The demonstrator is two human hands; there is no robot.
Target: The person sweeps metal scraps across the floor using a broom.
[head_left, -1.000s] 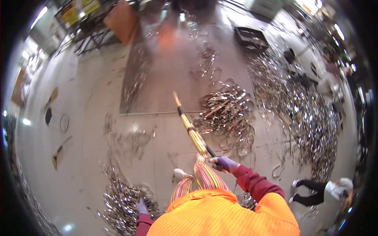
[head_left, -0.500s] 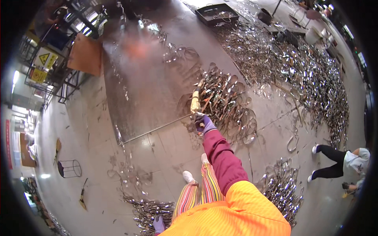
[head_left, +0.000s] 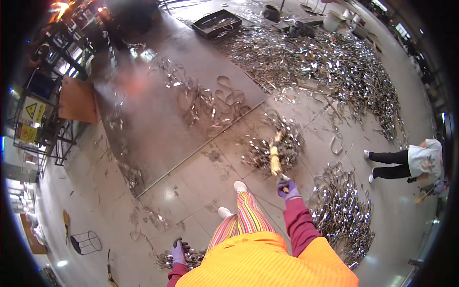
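Note:
My right hand (head_left: 288,188), in a purple glove with dark fingers, is closed round the handle of a straw hand broom (head_left: 274,159). The broom's far end reaches into a heap of shiny metal strips (head_left: 286,135) on the tiles, just beyond the edge of a dark metal floor plate (head_left: 165,143). At the lower left, my left hand (head_left: 179,250) hangs beside my leg in the same kind of glove. Its fingers are apart and it holds nothing. More metal strips (head_left: 193,259) lie below it.
Scrap strips (head_left: 342,210) are heaped at right, with a wider scrap pile (head_left: 354,76) beyond. A person (head_left: 406,162) stands at far right. A black tray (head_left: 216,24), a round stool (head_left: 87,242) and a brown board (head_left: 79,99) stand around. Sparks (head_left: 60,9) glow at upper left.
The broom and my right hand have moved to the right, away from the plate. Strips that lay at the plate's edge now sit on the tiles. My left hand shows more fully.

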